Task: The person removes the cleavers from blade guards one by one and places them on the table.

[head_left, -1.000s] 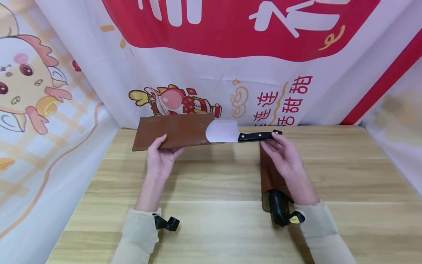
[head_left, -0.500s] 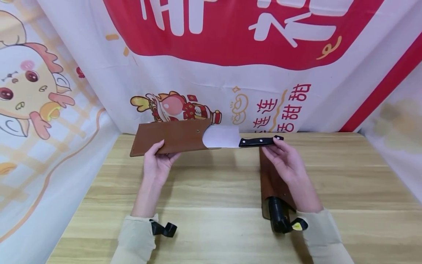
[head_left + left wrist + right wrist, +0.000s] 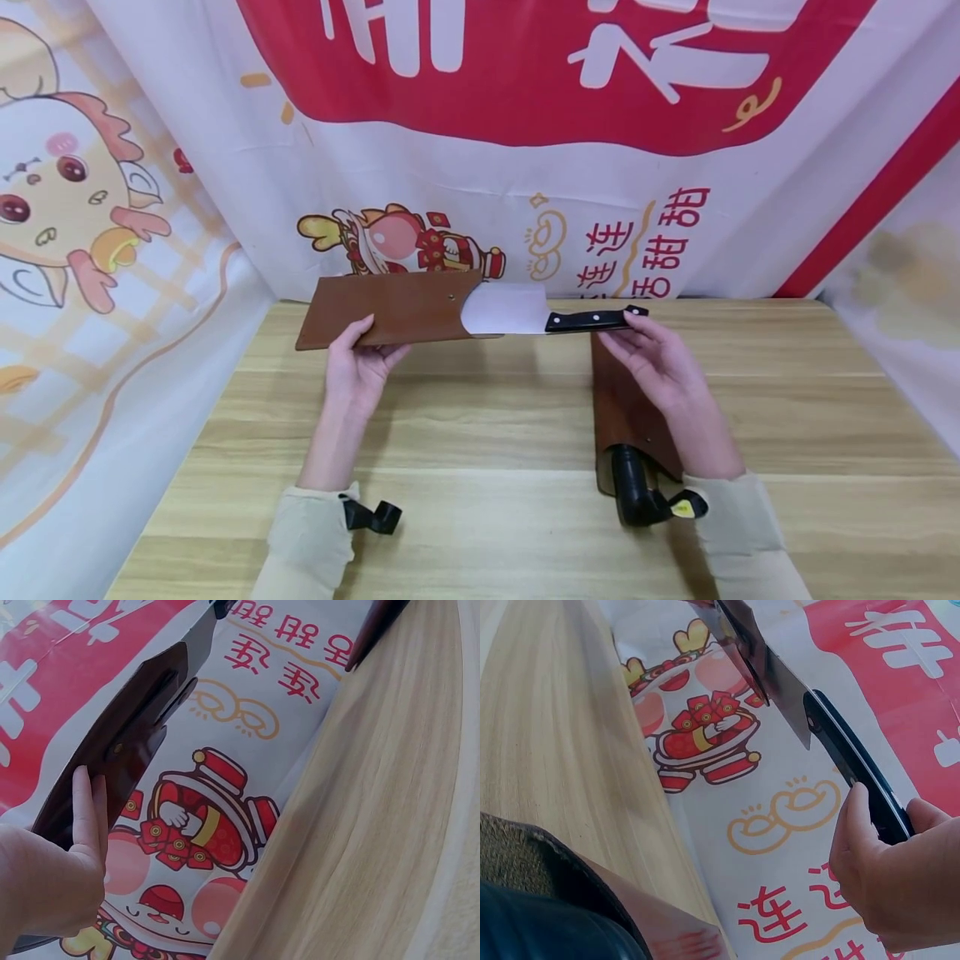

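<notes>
Slightly more cleaver blade [image 3: 504, 308] shows beyond the brown sheath [image 3: 393, 307] than a second ago (so partly drawn), left hand [image 3: 358, 371] pinching the sheath, right hand [image 3: 660, 362] the handle [image 3: 581, 321].

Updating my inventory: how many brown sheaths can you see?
2. One brown sheath is in the left hand, around part of the knife blade; the other sheath lies on the table, partly hidden by the right hand.

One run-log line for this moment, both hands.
left hand: grips brown sheath | right hand: pinches black handle | blade: partly sheathed | second sheath: on table
</notes>
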The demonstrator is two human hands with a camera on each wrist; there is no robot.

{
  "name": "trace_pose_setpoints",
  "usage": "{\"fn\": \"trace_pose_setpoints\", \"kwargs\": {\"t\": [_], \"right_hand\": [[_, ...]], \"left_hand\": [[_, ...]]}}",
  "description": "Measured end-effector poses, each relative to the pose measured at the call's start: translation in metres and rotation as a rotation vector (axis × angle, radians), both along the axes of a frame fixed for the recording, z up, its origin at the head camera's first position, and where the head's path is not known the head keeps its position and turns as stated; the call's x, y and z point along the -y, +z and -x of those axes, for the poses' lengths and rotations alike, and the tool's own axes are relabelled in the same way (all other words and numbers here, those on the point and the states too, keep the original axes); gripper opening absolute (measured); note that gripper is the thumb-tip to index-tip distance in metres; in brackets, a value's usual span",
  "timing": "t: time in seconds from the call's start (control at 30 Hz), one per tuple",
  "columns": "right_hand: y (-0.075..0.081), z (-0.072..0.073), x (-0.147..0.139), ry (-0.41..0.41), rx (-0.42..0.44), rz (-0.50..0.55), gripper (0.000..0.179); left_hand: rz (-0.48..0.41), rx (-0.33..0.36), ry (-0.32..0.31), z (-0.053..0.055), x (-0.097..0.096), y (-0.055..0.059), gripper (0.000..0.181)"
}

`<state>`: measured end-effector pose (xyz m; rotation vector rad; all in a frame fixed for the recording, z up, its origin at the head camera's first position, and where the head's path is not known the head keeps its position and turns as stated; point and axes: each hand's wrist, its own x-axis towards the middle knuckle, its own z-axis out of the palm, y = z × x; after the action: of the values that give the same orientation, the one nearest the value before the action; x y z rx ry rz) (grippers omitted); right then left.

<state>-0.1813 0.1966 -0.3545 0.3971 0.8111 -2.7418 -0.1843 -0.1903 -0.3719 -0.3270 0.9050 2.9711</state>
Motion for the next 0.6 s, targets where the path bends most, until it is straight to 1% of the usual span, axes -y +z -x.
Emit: {"fn": "trace_pose_setpoints", "kwargs": {"t": [0.13,0.3,0.43,0.6], "right_hand": [[0.0008,0.0005,-0.0022,0.009,-0.003,-0.005,0.019],[0.0021,0.0,-0.0047,0.013,0.003,-0.014,0.025],[0.0022,-0.0001,-0.0066,0.02,-0.008,-0.024,0.024],[0.0008,0.0006,-0.009,0.045,-0.069,-0.036,0.019]], "left_hand": [[0.01,-0.001,0.004,0.0002,0.0019,0.0011,0.023],[0.016,0.005,0.011,0.0005,0.0047,0.0025,0.022],[0.021,0.013,0.009,0.0007,0.0065,0.0028,0.022],[0.027,0.02,0.006,0.0004,0.0078,0.0033,0.022]]}}
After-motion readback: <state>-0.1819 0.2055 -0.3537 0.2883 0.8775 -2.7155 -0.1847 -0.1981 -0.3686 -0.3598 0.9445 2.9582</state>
